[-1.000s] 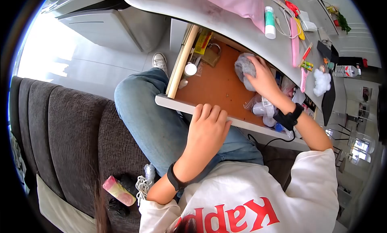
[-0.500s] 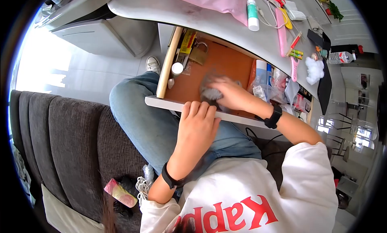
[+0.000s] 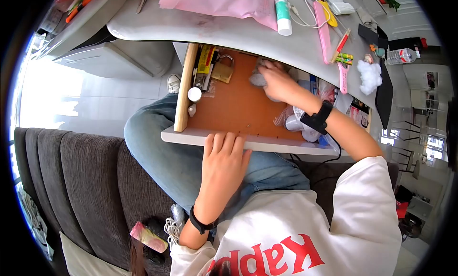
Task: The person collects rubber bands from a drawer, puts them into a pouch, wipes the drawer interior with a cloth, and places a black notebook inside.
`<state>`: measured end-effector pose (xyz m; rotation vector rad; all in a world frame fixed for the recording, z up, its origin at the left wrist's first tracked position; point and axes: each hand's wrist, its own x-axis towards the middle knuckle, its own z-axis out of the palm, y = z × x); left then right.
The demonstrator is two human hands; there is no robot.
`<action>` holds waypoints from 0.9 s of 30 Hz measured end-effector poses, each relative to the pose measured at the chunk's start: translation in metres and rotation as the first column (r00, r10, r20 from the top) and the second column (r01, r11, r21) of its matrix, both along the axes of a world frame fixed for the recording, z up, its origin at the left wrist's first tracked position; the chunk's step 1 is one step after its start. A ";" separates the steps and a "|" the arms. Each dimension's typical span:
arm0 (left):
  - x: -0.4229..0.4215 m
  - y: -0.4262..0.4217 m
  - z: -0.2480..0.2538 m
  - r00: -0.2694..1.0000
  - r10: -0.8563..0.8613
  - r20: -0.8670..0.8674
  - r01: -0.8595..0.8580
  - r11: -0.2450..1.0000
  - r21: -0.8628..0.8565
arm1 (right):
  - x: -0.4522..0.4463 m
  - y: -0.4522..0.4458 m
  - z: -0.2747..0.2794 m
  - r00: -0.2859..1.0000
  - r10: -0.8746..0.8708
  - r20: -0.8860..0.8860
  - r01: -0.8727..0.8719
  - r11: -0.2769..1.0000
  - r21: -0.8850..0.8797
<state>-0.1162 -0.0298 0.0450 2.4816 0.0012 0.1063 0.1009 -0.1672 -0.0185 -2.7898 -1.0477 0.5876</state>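
Observation:
My right hand (image 3: pixel 277 80) presses a bunched grey cloth (image 3: pixel 258 79) against the brown bottom of the open drawer (image 3: pixel 229 109), near its back. My left hand (image 3: pixel 223 156) grips the drawer's white front panel (image 3: pixel 276 144), fingers hooked over the top edge. Left in the drawer lie a brass padlock (image 3: pixel 222 71), a yellow packet (image 3: pixel 206 58) and a round white-capped item (image 3: pixel 194 94). Plastic bags and small bottles (image 3: pixel 294 123) crowd the right side, partly hidden by my right forearm. Small dark specks dot the bottom near the front.
On the grey desktop (image 3: pixel 191 27) above are a pink bag (image 3: pixel 219 6), a glue stick (image 3: pixel 283 15), scissors (image 3: pixel 328 11), a cable and white fluff (image 3: pixel 369 78). A dark sofa (image 3: pixel 90 175) stands at left, with a pink-yellow packet (image 3: pixel 149 236) and coiled white cable (image 3: pixel 172 229).
My right hand has moved the cloth from near the drawer's front toward its back. My left hand stays on the front panel. The view has shifted slightly.

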 end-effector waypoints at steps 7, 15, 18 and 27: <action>0.004 0.003 0.007 0.996 -0.029 -0.080 0.027 0.999 -0.027 | -0.048 -0.004 0.022 0.941 0.281 -0.189 -0.297 0.953 -0.060; 0.009 0.003 0.005 0.992 -0.039 -0.117 0.038 0.999 -0.009 | 0.003 0.023 -0.004 0.979 0.125 -0.158 -0.114 0.991 0.076; 0.010 0.002 0.004 0.994 -0.028 -0.108 0.028 1.000 -0.002 | 0.019 0.037 0.002 0.959 -0.039 -0.280 0.052 0.998 0.037; 0.004 0.005 0.010 0.989 -0.062 -0.133 0.059 0.998 -0.025 | -0.021 0.017 0.024 0.923 0.300 -0.239 -0.335 0.934 -0.123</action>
